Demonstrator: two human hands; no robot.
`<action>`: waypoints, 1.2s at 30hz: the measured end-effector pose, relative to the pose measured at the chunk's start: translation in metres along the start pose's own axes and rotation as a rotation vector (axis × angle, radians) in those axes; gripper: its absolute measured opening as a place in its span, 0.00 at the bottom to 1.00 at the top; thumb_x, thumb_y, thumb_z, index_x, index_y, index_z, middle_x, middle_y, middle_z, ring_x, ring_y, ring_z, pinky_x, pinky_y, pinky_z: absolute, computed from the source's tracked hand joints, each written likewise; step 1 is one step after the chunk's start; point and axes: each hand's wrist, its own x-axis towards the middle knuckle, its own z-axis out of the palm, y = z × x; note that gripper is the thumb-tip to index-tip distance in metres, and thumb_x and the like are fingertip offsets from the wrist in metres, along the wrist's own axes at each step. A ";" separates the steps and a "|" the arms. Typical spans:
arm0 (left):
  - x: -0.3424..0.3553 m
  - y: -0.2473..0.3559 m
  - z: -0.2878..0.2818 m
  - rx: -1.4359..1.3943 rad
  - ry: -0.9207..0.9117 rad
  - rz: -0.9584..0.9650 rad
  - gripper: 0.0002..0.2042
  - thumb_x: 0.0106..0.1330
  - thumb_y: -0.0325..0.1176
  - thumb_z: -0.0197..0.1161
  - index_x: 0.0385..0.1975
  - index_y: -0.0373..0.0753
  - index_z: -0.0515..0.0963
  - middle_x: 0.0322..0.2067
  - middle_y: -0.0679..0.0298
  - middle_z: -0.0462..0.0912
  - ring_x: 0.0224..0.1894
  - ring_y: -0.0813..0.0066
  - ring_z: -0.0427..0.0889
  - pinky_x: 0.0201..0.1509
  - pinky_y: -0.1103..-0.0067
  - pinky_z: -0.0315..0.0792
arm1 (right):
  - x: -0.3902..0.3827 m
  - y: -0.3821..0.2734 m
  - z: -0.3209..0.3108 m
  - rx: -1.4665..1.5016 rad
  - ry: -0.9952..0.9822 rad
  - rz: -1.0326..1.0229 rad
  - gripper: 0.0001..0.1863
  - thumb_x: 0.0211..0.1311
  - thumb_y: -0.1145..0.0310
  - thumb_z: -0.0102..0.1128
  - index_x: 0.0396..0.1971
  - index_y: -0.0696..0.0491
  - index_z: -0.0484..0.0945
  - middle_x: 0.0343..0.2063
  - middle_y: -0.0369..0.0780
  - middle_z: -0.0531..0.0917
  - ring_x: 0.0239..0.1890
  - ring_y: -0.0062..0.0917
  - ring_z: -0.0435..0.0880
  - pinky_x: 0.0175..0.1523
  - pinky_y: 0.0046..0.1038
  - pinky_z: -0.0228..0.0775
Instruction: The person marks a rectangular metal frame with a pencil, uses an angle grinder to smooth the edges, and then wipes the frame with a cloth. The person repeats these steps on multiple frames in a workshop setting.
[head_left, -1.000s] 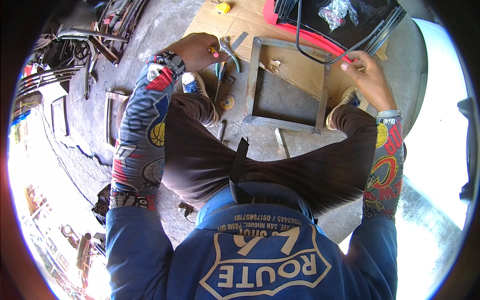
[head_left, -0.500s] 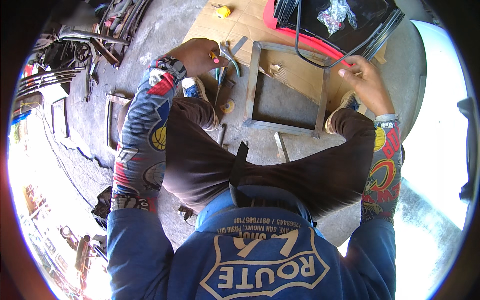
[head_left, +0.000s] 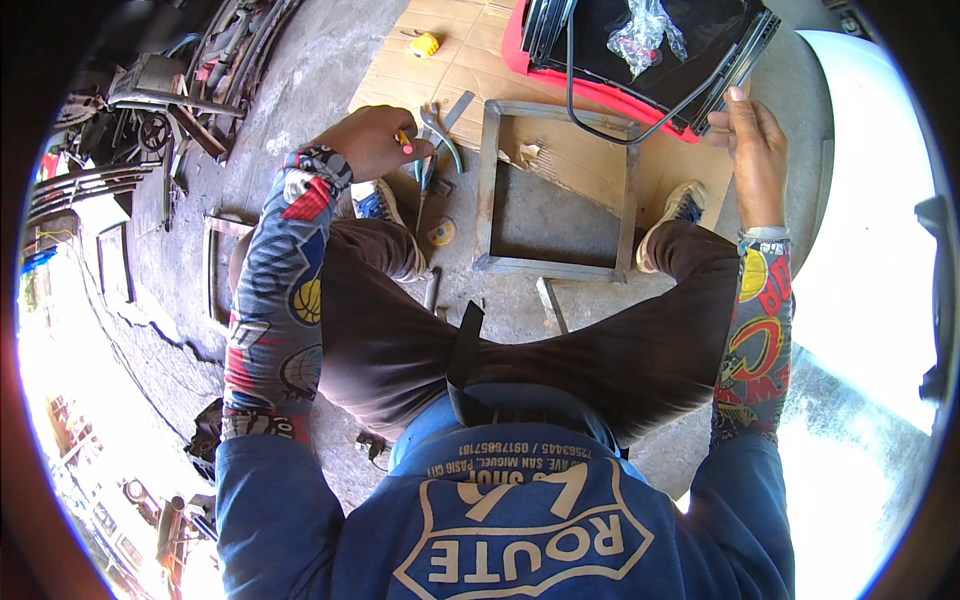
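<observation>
My left hand (head_left: 372, 143) is closed around a yellow pencil (head_left: 403, 139) with a pink end, above the pliers. On the far right, my right hand (head_left: 757, 150) has its thumb and fingers at a metal rail (head_left: 742, 68) on the side of a red-edged black piece (head_left: 598, 121), which looks like an upturned seat. A bent dark bar (head_left: 571, 75) loops over that piece's near edge. Crumpled clear plastic (head_left: 645, 40) lies on it. Between my feet sits a rectangular metal frame (head_left: 486, 190), partly beneath the bar.
Pliers (head_left: 443, 138) and a flat metal strip (head_left: 459, 108) lie by my left hand. A yellow tape measure (head_left: 425, 45) rests on the cardboard (head_left: 390, 75). A round disc (head_left: 441, 232) and short metal pieces (head_left: 551, 305) are on the floor. Scrap metal (head_left: 160, 95) is piled at left.
My right hand has shifted rightward, from the piece's near corner to its side rail. The whole view has moved slightly; my left hand still holds the pencil in nearly the same place.
</observation>
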 end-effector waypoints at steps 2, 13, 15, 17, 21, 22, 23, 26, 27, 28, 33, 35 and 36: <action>0.000 0.000 0.000 -0.005 0.009 0.017 0.23 0.67 0.51 0.62 0.44 0.32 0.80 0.39 0.45 0.84 0.44 0.48 0.83 0.49 0.64 0.76 | -0.003 -0.001 0.001 0.027 0.001 -0.011 0.25 0.68 0.44 0.61 0.42 0.55 0.83 0.31 0.39 0.86 0.31 0.23 0.84 0.39 0.26 0.74; 0.001 -0.002 0.001 -0.004 0.011 0.006 0.23 0.67 0.51 0.63 0.45 0.34 0.81 0.40 0.46 0.84 0.45 0.49 0.83 0.51 0.65 0.76 | 0.001 0.005 0.003 0.070 0.051 -0.056 0.28 0.69 0.41 0.57 0.46 0.54 0.82 0.39 0.43 0.86 0.44 0.28 0.83 0.51 0.33 0.74; 0.001 -0.002 0.001 0.007 0.014 0.021 0.23 0.67 0.51 0.62 0.45 0.33 0.81 0.40 0.46 0.84 0.45 0.49 0.83 0.51 0.65 0.76 | -0.001 0.006 0.002 -0.035 0.091 -0.099 0.31 0.69 0.39 0.54 0.49 0.54 0.82 0.45 0.45 0.86 0.50 0.32 0.82 0.56 0.37 0.74; 0.001 -0.003 0.001 0.016 0.018 0.021 0.24 0.67 0.52 0.62 0.46 0.33 0.81 0.40 0.47 0.84 0.46 0.49 0.83 0.52 0.65 0.76 | -0.002 0.006 0.002 -0.049 0.080 -0.078 0.33 0.69 0.37 0.52 0.51 0.55 0.81 0.48 0.47 0.84 0.54 0.35 0.81 0.59 0.41 0.72; 0.000 -0.003 0.001 -0.005 -0.006 -0.004 0.24 0.67 0.52 0.62 0.46 0.33 0.81 0.41 0.47 0.84 0.47 0.49 0.83 0.53 0.65 0.76 | -0.003 0.005 0.001 -0.035 0.028 -0.051 0.37 0.69 0.35 0.46 0.58 0.55 0.78 0.56 0.50 0.80 0.61 0.41 0.76 0.68 0.49 0.59; 0.000 -0.003 0.001 0.011 -0.004 -0.003 0.24 0.68 0.52 0.62 0.46 0.33 0.81 0.41 0.47 0.84 0.47 0.49 0.83 0.53 0.65 0.76 | -0.003 0.005 0.001 -0.027 0.027 -0.055 0.38 0.69 0.35 0.47 0.59 0.55 0.77 0.56 0.50 0.80 0.61 0.41 0.76 0.68 0.49 0.58; 0.000 -0.004 0.001 0.021 0.000 0.005 0.24 0.68 0.52 0.62 0.46 0.33 0.81 0.41 0.47 0.84 0.47 0.49 0.83 0.53 0.64 0.76 | -0.003 0.006 0.001 -0.027 0.028 -0.060 0.38 0.69 0.35 0.47 0.59 0.55 0.77 0.56 0.50 0.80 0.61 0.41 0.76 0.68 0.49 0.58; 0.000 -0.004 0.003 0.041 0.030 0.003 0.23 0.68 0.52 0.62 0.46 0.34 0.81 0.41 0.47 0.84 0.47 0.48 0.83 0.53 0.64 0.76 | -0.001 0.009 0.001 -0.015 0.016 -0.090 0.37 0.69 0.36 0.48 0.60 0.55 0.77 0.57 0.50 0.80 0.62 0.41 0.76 0.69 0.48 0.58; 0.000 -0.005 0.004 0.044 0.039 -0.002 0.23 0.68 0.52 0.61 0.46 0.34 0.81 0.41 0.48 0.84 0.46 0.48 0.83 0.52 0.64 0.76 | 0.000 0.010 0.000 -0.019 0.016 -0.088 0.37 0.69 0.36 0.48 0.60 0.56 0.76 0.57 0.50 0.80 0.62 0.41 0.76 0.69 0.47 0.58; 0.001 -0.006 0.005 0.060 0.047 0.020 0.23 0.68 0.52 0.62 0.44 0.35 0.81 0.40 0.48 0.84 0.46 0.48 0.83 0.52 0.64 0.76 | 0.001 0.012 0.000 0.027 0.003 -0.110 0.36 0.69 0.37 0.50 0.58 0.56 0.78 0.56 0.49 0.81 0.60 0.40 0.76 0.68 0.45 0.60; 0.003 -0.010 0.005 0.036 0.030 0.062 0.26 0.67 0.56 0.61 0.40 0.34 0.83 0.39 0.46 0.85 0.44 0.48 0.84 0.53 0.64 0.76 | -0.002 0.020 -0.008 0.007 -0.033 -0.131 0.34 0.68 0.39 0.54 0.55 0.56 0.80 0.53 0.47 0.82 0.58 0.36 0.78 0.65 0.40 0.65; 0.004 -0.009 0.005 0.054 0.044 0.070 0.26 0.67 0.56 0.61 0.40 0.34 0.83 0.39 0.46 0.85 0.44 0.49 0.84 0.52 0.65 0.76 | -0.007 0.023 -0.016 -0.026 -0.086 -0.067 0.36 0.71 0.39 0.49 0.60 0.56 0.76 0.58 0.48 0.79 0.62 0.38 0.76 0.67 0.44 0.63; 0.004 -0.009 0.005 0.069 0.020 0.066 0.21 0.70 0.52 0.60 0.42 0.37 0.81 0.39 0.50 0.84 0.44 0.51 0.83 0.51 0.65 0.74 | -0.011 0.024 -0.020 -0.039 -0.075 -0.066 0.36 0.71 0.39 0.49 0.60 0.56 0.76 0.57 0.48 0.79 0.62 0.38 0.76 0.67 0.44 0.63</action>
